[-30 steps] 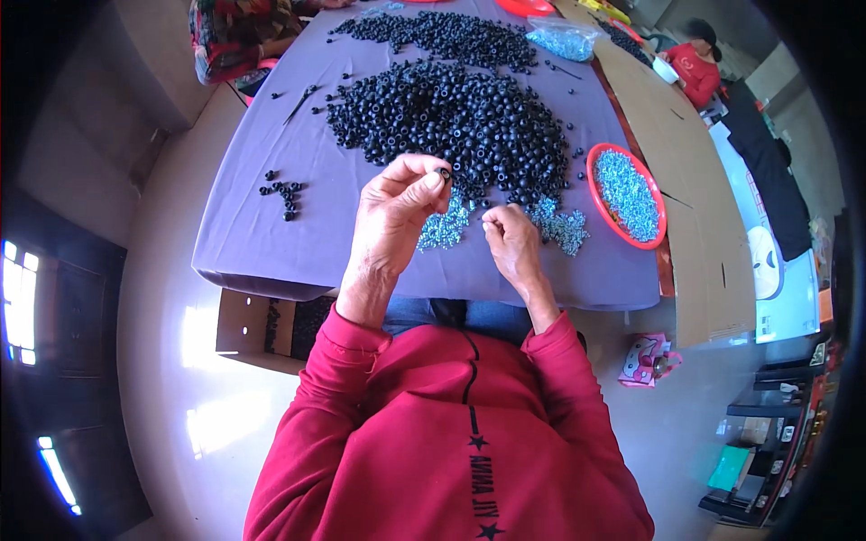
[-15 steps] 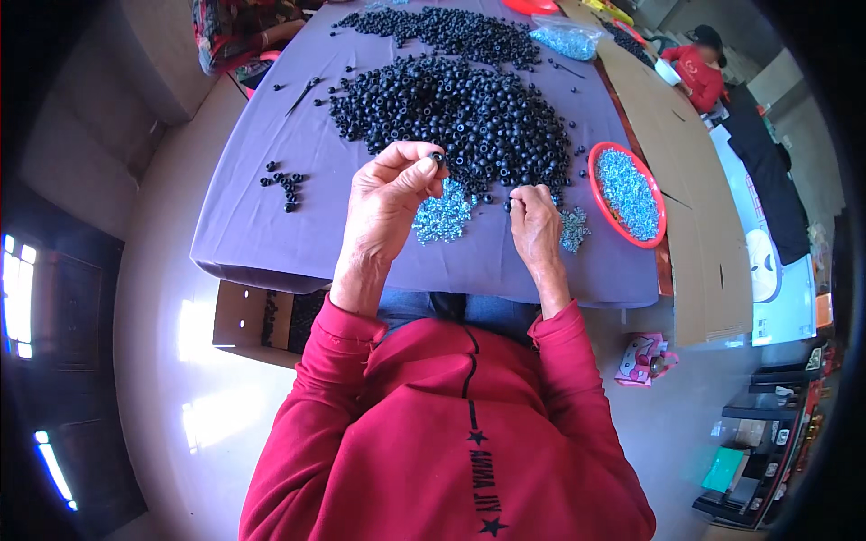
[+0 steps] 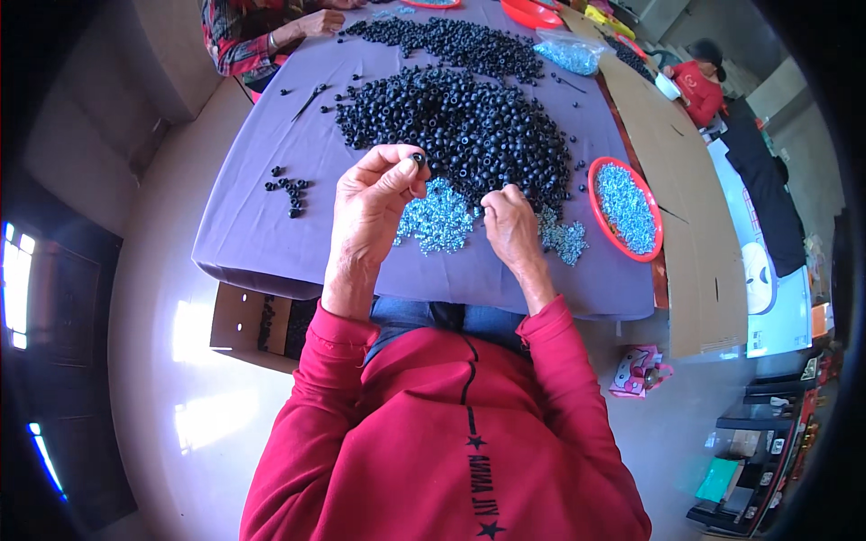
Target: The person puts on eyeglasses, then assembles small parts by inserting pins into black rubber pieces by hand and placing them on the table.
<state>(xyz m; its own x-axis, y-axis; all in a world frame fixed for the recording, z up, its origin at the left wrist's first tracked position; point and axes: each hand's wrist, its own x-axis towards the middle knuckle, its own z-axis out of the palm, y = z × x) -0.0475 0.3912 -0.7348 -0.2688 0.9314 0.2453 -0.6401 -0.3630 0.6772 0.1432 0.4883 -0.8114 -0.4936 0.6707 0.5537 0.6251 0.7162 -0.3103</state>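
Between its thumb and forefinger, my left hand (image 3: pixel 361 212) grips a small round black bead (image 3: pixel 418 159) with a hole in it. My right hand (image 3: pixel 516 227) is closed in a pinch just to the right; whatever lies in its fingertips is hidden. Right beyond both hands rises a large heap of black beads (image 3: pixel 460 126). Tiny light-blue beads (image 3: pixel 437 216) lie loose between my hands at the near edge of that heap. A smaller patch of blue beads (image 3: pixel 565 240) spreads beside my right hand.
A red dish (image 3: pixel 592 187) of blue beads stands right. Scissors (image 3: pixel 311 101) and a few black beads (image 3: pixel 290 191) lie left on the purple cloth (image 3: pixel 244 216). Farther back are another black heap (image 3: pixel 451 45), a bag of blue beads (image 3: pixel 570 56), and two other people.
My right hand has moved left, closer to my left hand, and the dark bead at its fingertips no longer shows. My left hand still grips its black bead. Another person's hands now show at the back left.
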